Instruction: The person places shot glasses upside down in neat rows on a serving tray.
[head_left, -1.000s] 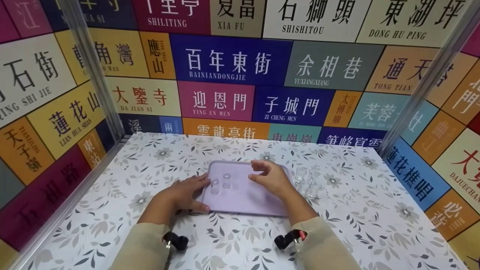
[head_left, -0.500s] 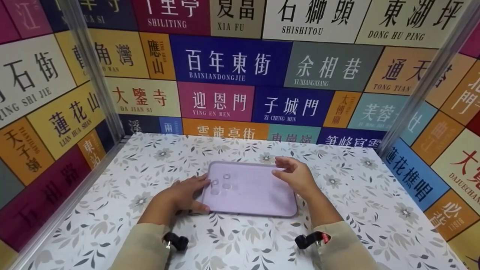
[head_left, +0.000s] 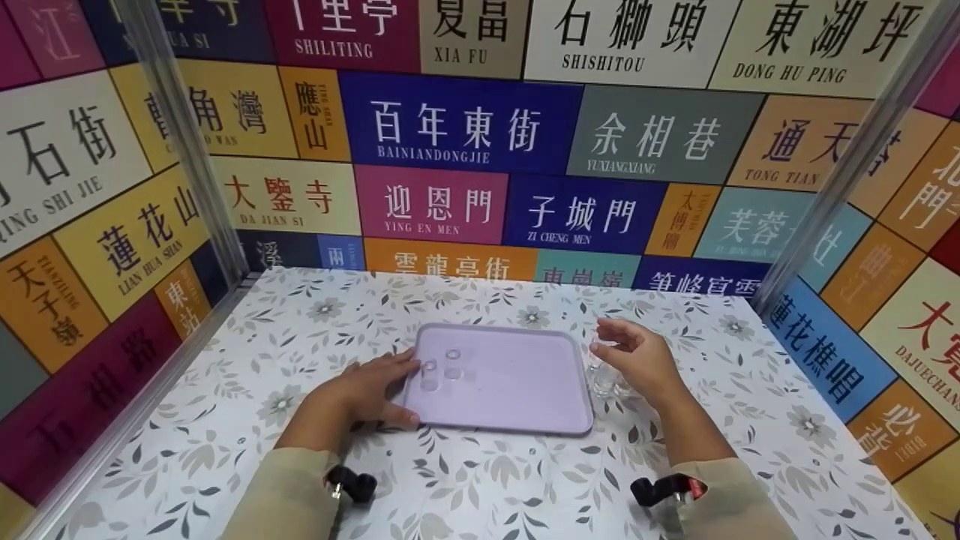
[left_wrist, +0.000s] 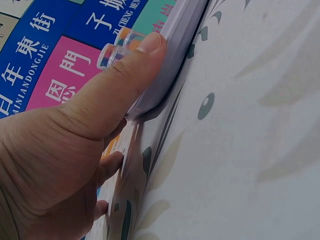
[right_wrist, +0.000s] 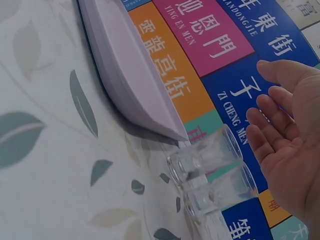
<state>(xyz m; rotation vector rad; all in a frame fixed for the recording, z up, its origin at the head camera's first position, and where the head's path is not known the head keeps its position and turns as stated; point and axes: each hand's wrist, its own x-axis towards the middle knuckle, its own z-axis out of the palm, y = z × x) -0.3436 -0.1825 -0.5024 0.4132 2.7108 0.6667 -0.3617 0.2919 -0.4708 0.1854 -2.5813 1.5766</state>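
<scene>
A pale purple tray [head_left: 517,382] lies flat on the table. My left hand [head_left: 367,386] rests along its left edge, the thumb near the front corner; in the left wrist view the left thumb [left_wrist: 120,75] lies over the tray's edge. Two small clear glasses [head_left: 430,376] stand on the tray's left part. To the right of the tray, my right hand [head_left: 636,356] hovers over more clear shot glasses [head_left: 602,381], partly hiding them. The right wrist view shows the right hand [right_wrist: 295,135] empty, fingers loosely bent, beside upright glasses [right_wrist: 220,190].
The table [head_left: 487,480] has a white cover with a leaf and flower print. Walls with coloured lettered panels [head_left: 461,120] stand behind and at both sides. Clear corner posts [head_left: 187,150] rise at the back corners.
My right hand has moved right, from over the tray to above the glasses beside it. My left hand, the tray and the two glasses on it have stayed in place.
</scene>
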